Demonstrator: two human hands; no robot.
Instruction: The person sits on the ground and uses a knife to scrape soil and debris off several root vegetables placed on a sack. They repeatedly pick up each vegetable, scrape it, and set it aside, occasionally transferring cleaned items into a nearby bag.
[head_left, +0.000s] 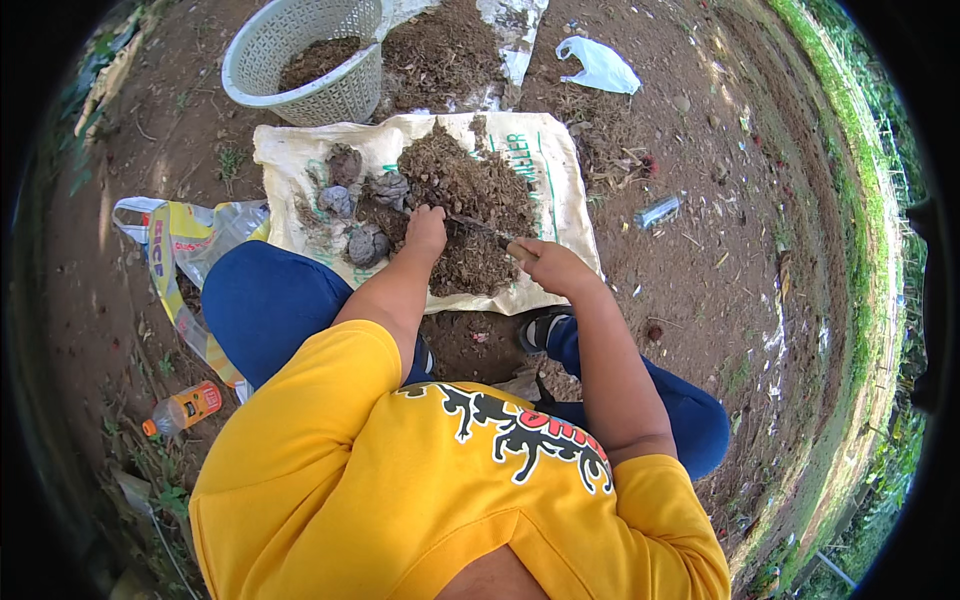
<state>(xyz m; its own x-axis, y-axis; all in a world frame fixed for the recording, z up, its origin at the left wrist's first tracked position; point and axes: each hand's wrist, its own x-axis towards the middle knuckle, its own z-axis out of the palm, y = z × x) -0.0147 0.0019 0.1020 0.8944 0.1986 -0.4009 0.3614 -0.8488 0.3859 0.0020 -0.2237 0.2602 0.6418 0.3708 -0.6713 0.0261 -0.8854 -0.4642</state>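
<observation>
A heap of brown, fibrous soil or compost (480, 184) lies on a flattened white woven sack (564, 217) before me. My right hand (551, 264) grips the wooden handle of a bladed hand tool (519, 251), its dark, dirt-covered blade pointing left over the heap. Near the blade's far end, my left hand (427, 229) is at the heap's left side, fingers bent down; whether it pinches anything is hidden. Several greyish lumps, one a round grey ball (368, 246), rest on the sack's left part.
Beyond the sack stand a white plastic basket (360, 94) with soil inside and another soil pile (442, 56). A white plastic bag (600, 67) and a clear plastic piece (658, 212) lie right. At left are a yellow-white bag (176, 247) and a plastic bottle (184, 409).
</observation>
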